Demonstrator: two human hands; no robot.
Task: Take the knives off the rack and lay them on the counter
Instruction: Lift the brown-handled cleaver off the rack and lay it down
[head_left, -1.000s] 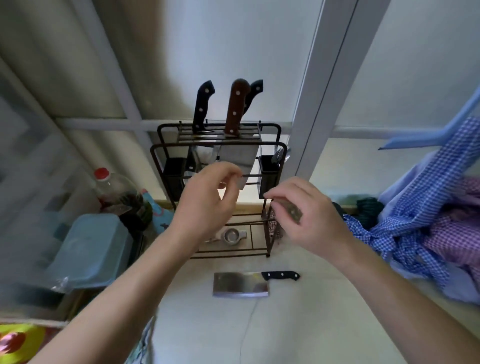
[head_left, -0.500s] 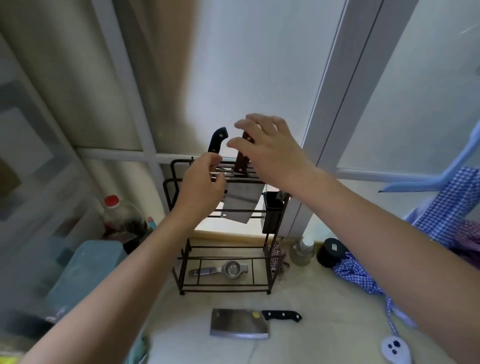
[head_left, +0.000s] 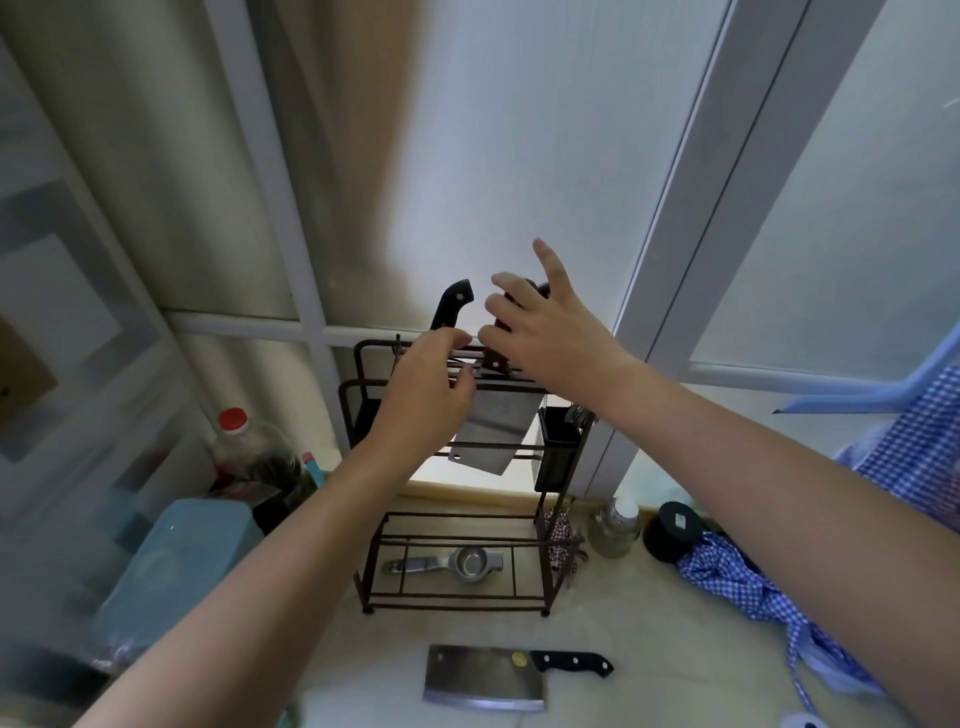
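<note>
- Head view: right hand (head_left: 540, 332) fingers spread around the brown-handled cleaver (head_left: 493, 426) slotted in the wire rack (head_left: 363, 410), not yet clamped; best closed firmly, drawn straight up.
- Left hand (head_left: 426, 395) loosely curled, steadying the rack top.
- Steel cleaver, black riveted handle (head_left: 483, 675), flat on the matte counter (head_left: 649, 649).

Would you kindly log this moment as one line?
right hand: reaching brown-handled cleaver in dark wire rack | left hand: at rack | black-handled steel cleaver: on counter
</note>
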